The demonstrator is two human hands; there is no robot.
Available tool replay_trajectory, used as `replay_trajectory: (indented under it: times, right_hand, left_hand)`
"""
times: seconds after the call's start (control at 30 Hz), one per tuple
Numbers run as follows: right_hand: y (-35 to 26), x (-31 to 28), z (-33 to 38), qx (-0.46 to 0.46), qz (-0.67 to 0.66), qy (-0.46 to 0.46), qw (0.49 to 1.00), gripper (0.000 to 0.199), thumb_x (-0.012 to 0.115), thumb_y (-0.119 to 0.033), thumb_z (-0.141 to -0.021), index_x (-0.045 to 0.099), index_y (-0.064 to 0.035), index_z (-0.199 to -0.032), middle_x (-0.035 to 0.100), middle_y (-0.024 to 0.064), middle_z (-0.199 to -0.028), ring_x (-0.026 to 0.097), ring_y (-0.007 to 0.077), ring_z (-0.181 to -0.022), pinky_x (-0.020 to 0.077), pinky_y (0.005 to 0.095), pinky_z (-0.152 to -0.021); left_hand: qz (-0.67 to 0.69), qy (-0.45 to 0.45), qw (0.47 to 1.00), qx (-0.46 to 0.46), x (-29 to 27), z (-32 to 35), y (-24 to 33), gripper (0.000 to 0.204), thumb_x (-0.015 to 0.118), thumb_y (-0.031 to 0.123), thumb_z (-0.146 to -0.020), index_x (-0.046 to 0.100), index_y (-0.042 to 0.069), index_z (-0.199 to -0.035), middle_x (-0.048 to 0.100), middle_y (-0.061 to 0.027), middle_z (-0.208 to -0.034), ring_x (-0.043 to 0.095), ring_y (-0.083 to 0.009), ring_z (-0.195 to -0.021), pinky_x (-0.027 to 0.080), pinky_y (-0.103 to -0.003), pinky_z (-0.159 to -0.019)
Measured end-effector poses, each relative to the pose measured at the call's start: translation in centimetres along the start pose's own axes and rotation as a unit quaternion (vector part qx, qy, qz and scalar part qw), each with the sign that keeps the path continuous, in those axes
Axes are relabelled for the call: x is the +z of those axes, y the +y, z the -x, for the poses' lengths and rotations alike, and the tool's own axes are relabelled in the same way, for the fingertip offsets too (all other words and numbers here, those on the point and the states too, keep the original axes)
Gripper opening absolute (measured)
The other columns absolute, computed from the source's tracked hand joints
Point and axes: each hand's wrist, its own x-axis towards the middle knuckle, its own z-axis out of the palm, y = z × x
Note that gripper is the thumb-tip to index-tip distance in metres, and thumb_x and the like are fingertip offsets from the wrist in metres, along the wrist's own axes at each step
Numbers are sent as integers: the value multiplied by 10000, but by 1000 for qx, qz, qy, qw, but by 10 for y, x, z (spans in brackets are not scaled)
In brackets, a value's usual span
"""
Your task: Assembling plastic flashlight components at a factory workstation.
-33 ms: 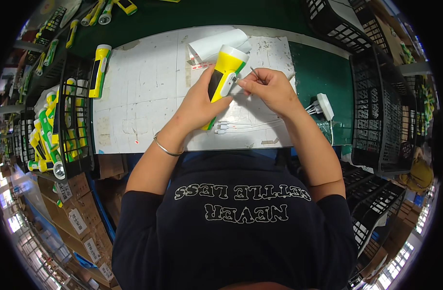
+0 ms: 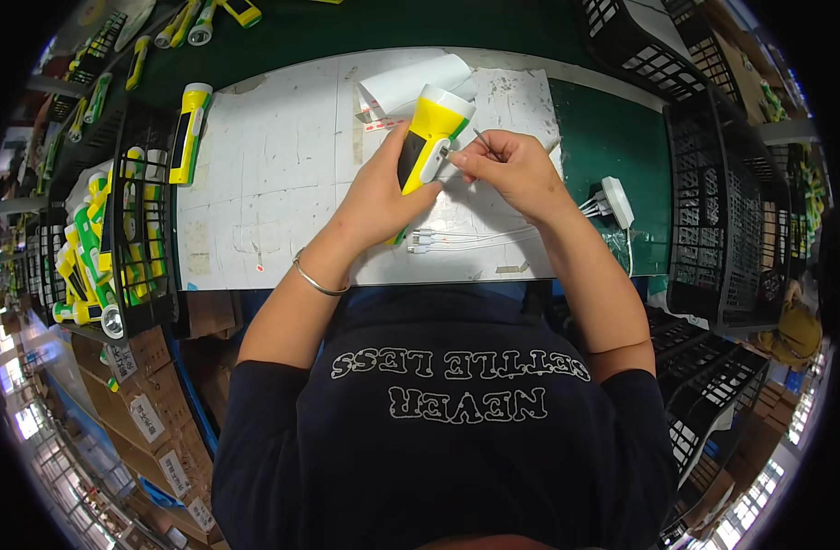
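A yellow flashlight is held above the middle of the white work surface, slanted so that its flared white head points far and slightly right, while its tail is directed near and left; whether the tail touches the surface cannot be told. The barrel is gripped by the left hand, with the fingers wrapped around its left side and the thumb laid across its near part. By the right hand, a slim dark rod is held among the bent fingers, and thumb and forefinger are pinched at a small metal piece just beside the white side plate; whether that piece is seated in the plate cannot be made out. The shell is judged to be light, stiff plastic, smooth enough to turn in a loose grip. It is best taken by the narrower barrel below the flare, with the side plate and the dark panel spared hard pressure, since these seem the more delicate parts. White cables are laid out on the near side, below the hands, and are thin and likely limp. Another flashlight is set down at the left edge, near a black crate in which more are heaped.
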Motion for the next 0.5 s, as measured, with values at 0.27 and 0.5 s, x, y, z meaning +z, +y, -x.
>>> replay_trajectory:
  times: [0.27,0.5]
  right_hand:
    - [13,9,-1,-35,-41,74,996,231,700,-229,-780,625,-11,-760,611,12,-667,523,52,-601,409,193,-553]
    - [4,18,4,-38,18,53,998,200,691,-183,-790,606,-6,-757,580,1,-669,499,43,-632,391,185,-581]
  left_hand:
    - [-236,114,956,133,10,-1,12,620,624,140,-746,342,53,-1292,522,-202,-1049,558,-382,-926,485,-429,-755]
    - [-249,153,949,115,-8,-2,3,629,656,204,-760,349,45,-1286,525,-204,-1064,550,-379,-936,474,-423,-771]
